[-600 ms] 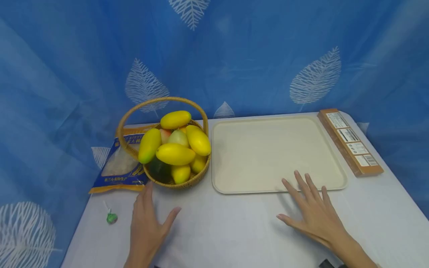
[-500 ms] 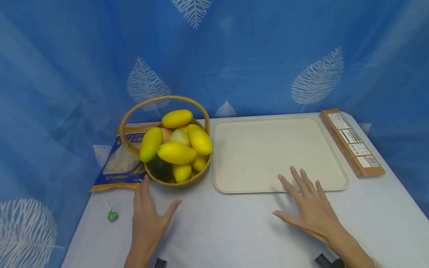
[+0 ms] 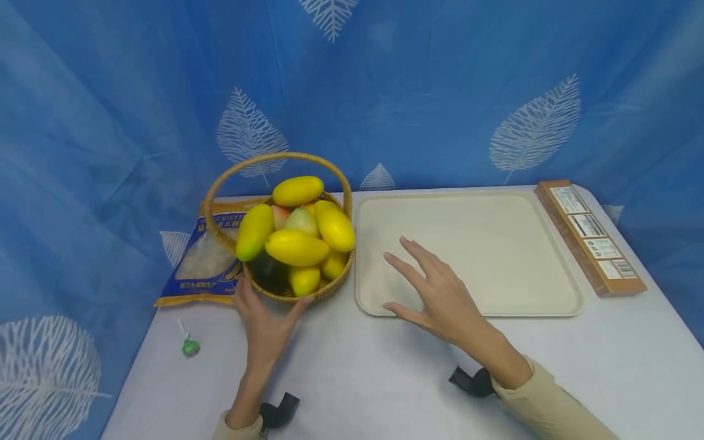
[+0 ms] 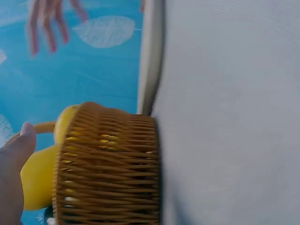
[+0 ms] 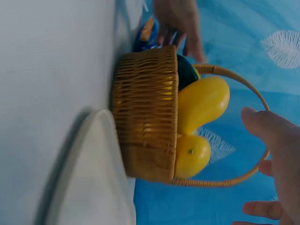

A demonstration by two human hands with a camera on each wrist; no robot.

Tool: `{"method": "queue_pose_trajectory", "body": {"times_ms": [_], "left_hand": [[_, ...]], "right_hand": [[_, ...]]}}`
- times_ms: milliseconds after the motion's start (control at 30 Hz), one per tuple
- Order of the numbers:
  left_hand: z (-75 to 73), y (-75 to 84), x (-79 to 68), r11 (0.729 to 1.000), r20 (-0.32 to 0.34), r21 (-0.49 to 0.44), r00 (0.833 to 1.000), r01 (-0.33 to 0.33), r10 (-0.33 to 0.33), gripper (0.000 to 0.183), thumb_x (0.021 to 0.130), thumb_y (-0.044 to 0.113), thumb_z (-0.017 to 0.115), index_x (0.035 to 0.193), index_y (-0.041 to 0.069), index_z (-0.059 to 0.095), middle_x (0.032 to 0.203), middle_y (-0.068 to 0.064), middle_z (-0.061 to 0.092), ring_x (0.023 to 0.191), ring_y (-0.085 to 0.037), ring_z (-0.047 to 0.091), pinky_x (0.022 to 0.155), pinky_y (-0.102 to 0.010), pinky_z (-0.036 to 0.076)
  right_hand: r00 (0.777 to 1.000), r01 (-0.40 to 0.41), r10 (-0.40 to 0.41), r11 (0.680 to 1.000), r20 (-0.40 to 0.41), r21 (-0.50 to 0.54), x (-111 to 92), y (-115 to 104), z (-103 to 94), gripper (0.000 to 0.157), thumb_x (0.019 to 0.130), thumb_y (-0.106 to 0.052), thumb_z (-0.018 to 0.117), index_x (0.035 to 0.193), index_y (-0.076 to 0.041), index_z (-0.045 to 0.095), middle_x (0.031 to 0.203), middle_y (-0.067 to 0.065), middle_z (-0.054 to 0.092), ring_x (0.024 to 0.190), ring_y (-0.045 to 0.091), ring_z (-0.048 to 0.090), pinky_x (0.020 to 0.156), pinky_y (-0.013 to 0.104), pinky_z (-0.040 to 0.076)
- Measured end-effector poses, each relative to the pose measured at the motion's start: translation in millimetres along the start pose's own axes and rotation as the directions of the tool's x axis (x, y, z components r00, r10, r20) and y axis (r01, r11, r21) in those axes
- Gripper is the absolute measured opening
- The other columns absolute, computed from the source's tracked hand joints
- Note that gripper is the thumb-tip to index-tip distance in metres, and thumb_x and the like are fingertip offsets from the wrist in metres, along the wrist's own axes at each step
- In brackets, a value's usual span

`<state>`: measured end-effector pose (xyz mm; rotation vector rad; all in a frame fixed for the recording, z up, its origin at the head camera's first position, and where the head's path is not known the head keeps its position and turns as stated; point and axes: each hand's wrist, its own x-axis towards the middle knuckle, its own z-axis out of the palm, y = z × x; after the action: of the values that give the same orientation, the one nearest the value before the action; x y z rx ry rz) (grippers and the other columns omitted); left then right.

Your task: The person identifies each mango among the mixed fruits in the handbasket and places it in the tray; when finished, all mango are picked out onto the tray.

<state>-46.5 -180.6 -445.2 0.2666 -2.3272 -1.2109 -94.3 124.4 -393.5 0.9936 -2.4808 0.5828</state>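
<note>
A wicker basket with an arched handle stands at the left of the table, heaped with yellow mangoes, a pale green pear and other fruit. At its front left side is my left hand, thumb spread from the fingers; whether it touches the wicker I cannot tell. In the left wrist view the thumb shows beside the basket. My right hand hovers over the front left of the beige tray, fingers spread and holding nothing. From the right wrist, the basket appears beyond that hand.
A blue and yellow food bag lies partly behind the basket. A green lollipop is on the white tablecloth at the left. Along the tray's right side lies a long brown box. A blue leaf-patterned curtain hangs behind the table.
My left hand has moved forward and right to the basket's front. My right hand has swung left across the tray's front towards the basket. The head view has shifted slightly.
</note>
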Motion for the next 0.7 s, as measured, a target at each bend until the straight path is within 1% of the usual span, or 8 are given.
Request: {"method": "queue_pose_trajectory", "body": {"times_ms": [100,167,233,333,467,567,700], "left_hand": [[7.7,-5.5,-0.6,0.999,-0.021,-0.045,1.000,0.006,-0.007,0.131,0.061,0.029,0.094,0.158,0.014,0.009,0.158,-0.022,0.010,0.145,-0.035,0.015,0.113,-0.067,0.020],[11.4,-8.0,-1.5,0.999,-0.034,-0.055,0.999,-0.004,0.002,0.134,0.059,0.030,0.096,0.158,0.014,0.008,0.158,-0.019,0.010,0.144,-0.033,0.016,0.114,-0.066,0.020],[13.8,-10.4,-2.1,0.998,-0.045,-0.063,0.999,-0.016,0.013,0.134,0.059,0.030,0.096,0.158,0.013,0.008,0.157,-0.018,0.012,0.144,-0.032,0.018,0.114,-0.064,0.022],[15.8,-13.5,-3.3,0.998,-0.051,-0.058,0.999,-0.014,0.011,0.133,0.059,0.030,0.096,0.158,0.013,0.008,0.155,-0.019,0.014,0.142,-0.032,0.021,0.114,-0.063,0.025],[17.1,-19.4,-3.9,0.999,-0.055,-0.044,0.998,-0.013,0.011,0.131,0.060,0.032,0.095,0.158,0.015,0.010,0.154,-0.020,0.018,0.140,-0.035,0.026,0.112,-0.064,0.027],[17.9,-23.2,-3.1,0.999,-0.060,-0.038,0.998,-0.018,0.016,0.129,0.061,0.032,0.094,0.158,0.017,0.010,0.154,-0.020,0.019,0.140,-0.036,0.027,0.113,-0.064,0.026],[17.9,-25.0,-4.3,1.000,-0.057,-0.029,0.998,-0.007,0.006,0.129,0.061,0.033,0.094,0.158,0.016,0.011,0.154,-0.020,0.018,0.141,-0.036,0.026,0.114,-0.063,0.025]], "right_hand": [[1.000,0.021,-0.021,0.999,0.001,0.031,22,-2,10.5,0.078,0.082,-0.053,0.074,0.147,-0.021,0.045,0.154,0.015,0.038,0.131,0.037,0.049,0.096,0.056,0.050],[1.000,0.028,-0.028,0.998,0.004,0.053,35,-1,18.7,0.080,0.079,-0.048,0.079,0.147,-0.021,0.045,0.153,0.015,0.038,0.128,0.037,0.051,0.094,0.055,0.051],[1.000,0.026,-0.027,0.997,0.008,0.078,47,1,26.8,0.081,0.078,-0.044,0.081,0.147,-0.022,0.045,0.153,0.015,0.039,0.126,0.037,0.052,0.091,0.055,0.052],[1.000,0.018,-0.021,0.994,0.022,0.110,64,6,36.5,0.079,0.080,-0.042,0.080,0.147,-0.023,0.044,0.153,0.014,0.039,0.126,0.037,0.053,0.090,0.055,0.053],[0.999,0.003,-0.009,0.989,0.046,0.148,84,9,46.0,0.075,0.082,-0.042,0.078,0.147,-0.022,0.045,0.152,0.013,0.040,0.127,0.035,0.052,0.094,0.054,0.051],[0.998,-0.010,0.000,0.986,0.060,0.168,96,10,52.2,0.073,0.084,-0.042,0.076,0.147,-0.022,0.045,0.152,0.012,0.040,0.125,0.034,0.053,0.094,0.053,0.051],[0.997,-0.029,0.015,0.981,0.073,0.191,105,10,59.5,0.071,0.084,-0.042,0.076,0.145,-0.023,0.047,0.148,0.010,0.045,0.122,0.032,0.055,0.088,0.051,0.054]]}}
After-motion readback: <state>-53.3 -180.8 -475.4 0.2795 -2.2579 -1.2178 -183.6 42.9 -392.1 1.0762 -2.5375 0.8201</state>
